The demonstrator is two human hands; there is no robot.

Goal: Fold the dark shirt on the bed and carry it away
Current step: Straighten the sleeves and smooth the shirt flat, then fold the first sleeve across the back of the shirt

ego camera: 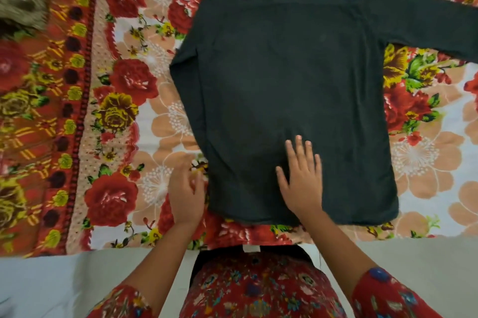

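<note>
shirt (297, 84) on bed (124, 110), right hand (302, 180) on hem

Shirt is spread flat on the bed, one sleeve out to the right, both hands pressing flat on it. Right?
Not quite. In the head view only the right hand lies flat on the dark shirt; the left hand is beside its edge, over the bedsheet.

We see the shirt (284, 72) plain, near black with a faint green cast. The bedsheet (155, 136) we find white, printed with large red roses, yellow roses, green leaves and pale peach blossoms, and its border (38, 123) at the left is orange-red with yellow dashes and a row of dark maroon dots. The dress (258, 291) is red with small blue, yellow and white flowers, above a pale grey floor (426, 266)
</note>
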